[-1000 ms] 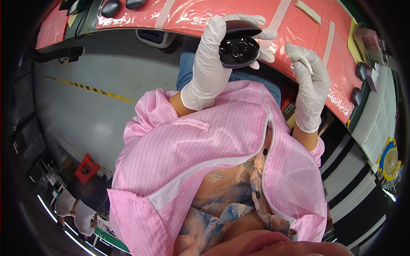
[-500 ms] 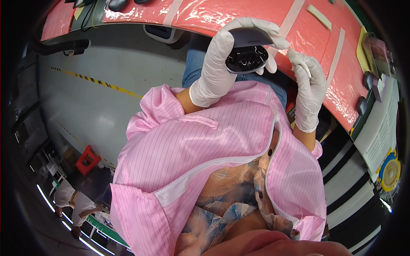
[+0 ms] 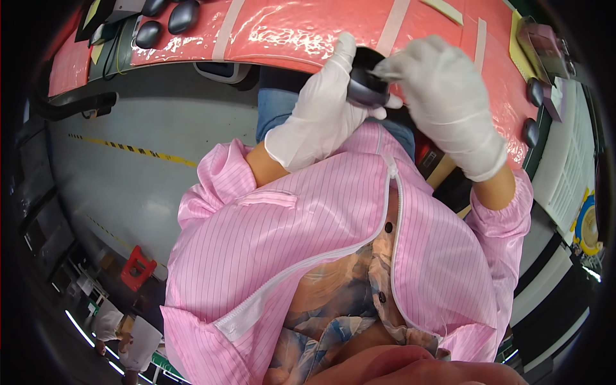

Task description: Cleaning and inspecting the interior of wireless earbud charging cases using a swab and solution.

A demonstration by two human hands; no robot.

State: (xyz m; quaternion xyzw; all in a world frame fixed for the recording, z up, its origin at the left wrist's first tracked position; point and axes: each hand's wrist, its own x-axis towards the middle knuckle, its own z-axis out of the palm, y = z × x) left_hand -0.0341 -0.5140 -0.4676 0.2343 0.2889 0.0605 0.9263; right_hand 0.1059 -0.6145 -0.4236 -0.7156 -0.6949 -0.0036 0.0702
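My left hand (image 3: 317,119), in a white glove, grips a glossy dark rounded earbud case (image 3: 367,97) over the front edge of the bench. The thumb lies along its left side, and fingertips show beneath it at the right. My right hand (image 3: 449,102), gloved too, is at the case's right side with its fingers bent and drawn together over the opening. A small pale bit shows at those fingertips; motion blurs it, so I cannot tell whether it is cloth or glove. Much of the case's inside is hidden.
A glossy red mat (image 3: 289,35) with pale tape strips covers the bench. Similar dark rounded cases (image 3: 183,17) lie at the far left, and another dark case (image 3: 535,92) at the right. A red stool (image 3: 138,267) and a person in white (image 3: 142,343) are at lower left.
My right hand has moved left and up from beside the bench edge to the case. My left hand has turned the case, so its shiny inside faces me less.
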